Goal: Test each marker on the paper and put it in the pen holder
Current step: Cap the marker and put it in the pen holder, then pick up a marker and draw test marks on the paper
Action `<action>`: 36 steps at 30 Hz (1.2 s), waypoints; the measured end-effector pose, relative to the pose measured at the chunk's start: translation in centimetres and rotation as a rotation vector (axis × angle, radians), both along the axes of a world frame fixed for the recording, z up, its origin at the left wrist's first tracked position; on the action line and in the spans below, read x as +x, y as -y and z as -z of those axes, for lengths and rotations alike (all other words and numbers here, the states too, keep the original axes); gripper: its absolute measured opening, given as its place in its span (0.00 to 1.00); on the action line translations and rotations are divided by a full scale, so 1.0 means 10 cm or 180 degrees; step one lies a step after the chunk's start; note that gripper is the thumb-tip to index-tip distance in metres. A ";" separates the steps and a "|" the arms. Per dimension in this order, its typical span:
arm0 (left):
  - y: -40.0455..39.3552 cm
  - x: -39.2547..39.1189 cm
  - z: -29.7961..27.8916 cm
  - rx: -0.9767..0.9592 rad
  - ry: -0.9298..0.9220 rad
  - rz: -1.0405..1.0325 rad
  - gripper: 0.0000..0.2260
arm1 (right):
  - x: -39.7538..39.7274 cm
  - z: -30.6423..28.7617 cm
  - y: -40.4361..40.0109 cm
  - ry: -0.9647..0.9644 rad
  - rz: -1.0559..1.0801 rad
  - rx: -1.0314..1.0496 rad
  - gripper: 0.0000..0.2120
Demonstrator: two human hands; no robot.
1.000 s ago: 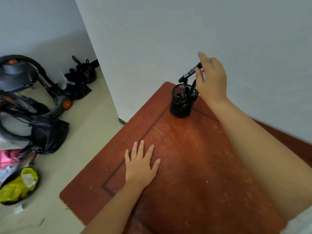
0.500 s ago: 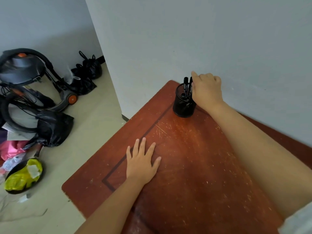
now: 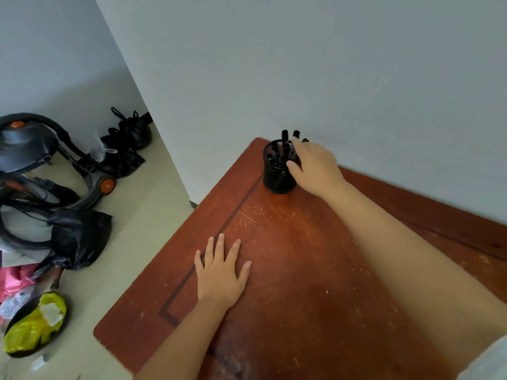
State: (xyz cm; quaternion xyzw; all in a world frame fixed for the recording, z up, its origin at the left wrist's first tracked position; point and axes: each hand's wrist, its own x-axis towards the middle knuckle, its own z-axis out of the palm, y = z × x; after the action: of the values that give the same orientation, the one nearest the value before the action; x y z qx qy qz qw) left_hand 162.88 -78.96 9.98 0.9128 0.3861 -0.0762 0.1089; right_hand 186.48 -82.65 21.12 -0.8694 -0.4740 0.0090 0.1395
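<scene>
Resting flat, fingers spread, the left hand (image 3: 220, 272) presses the table (image 3: 301, 311); the right hand (image 3: 315, 168) grips the pen holder (image 3: 277, 174) of markers (image 3: 284, 138); no writing is legible.

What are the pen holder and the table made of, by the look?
Pen holder: looks like black metal mesh with a matt finish; the inner wall near the rim shows a fine grid of holes. Could be plastic mesh, the picture leaves that open.
Table: reddish-brown wood or wood veneer, semi-gloss and worn; pale scratches and scuffs show, and a dark inlaid line runs along the edge.
</scene>
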 end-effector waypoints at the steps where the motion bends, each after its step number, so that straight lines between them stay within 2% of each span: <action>1: 0.01 0.00 -0.02 0.0034 0.0017 0.0018 0.37 | -0.02 0.02 0.17 -0.0076 0.0029 0.0181 0.24; 4: 0.10 0.11 -0.04 0.0258 0.0234 0.0360 0.27 | -0.08 0.14 0.88 -0.0250 0.0358 0.0618 0.23; 6: 0.35 0.32 -0.11 0.0240 0.0413 0.0565 0.24 | -0.11 0.29 1.48 -0.0399 0.0784 0.0691 0.24; 12: 1.78 1.10 -0.23 -0.0185 0.0762 0.1680 0.16 | -0.01 0.73 3.48 -0.0682 0.2287 0.0229 0.20; 17: 2.84 1.47 -0.18 -0.0441 0.0899 0.2031 0.16 | 0.42 0.74 4.71 -0.0523 0.3095 -0.0048 0.20; 21: 3.52 1.74 -0.15 -0.0407 0.0724 0.1991 0.21 | 1.03 0.74 5.24 -0.0522 0.3047 -0.0213 0.23; 28: 4.07 1.97 -0.01 -0.0382 0.0108 0.1342 0.22 | 1.70 0.84 5.61 -0.0793 0.2282 -0.0569 0.24; 33: 4.10 1.99 -0.02 -0.0376 0.0062 0.1192 0.21 | 1.76 0.90 5.77 -0.0055 0.2025 -0.0598 0.16; 36: 4.12 1.98 -0.02 -0.0472 0.0148 0.1157 0.21 | 1.72 0.92 5.83 -0.0110 0.2006 -0.0470 0.13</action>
State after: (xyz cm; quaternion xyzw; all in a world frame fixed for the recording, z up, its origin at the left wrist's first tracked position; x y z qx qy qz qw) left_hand 182.65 -120.15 10.18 0.9585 0.2056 -0.1016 0.1691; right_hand 203.63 -140.93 11.92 -0.9808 -0.1771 0.0144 0.0800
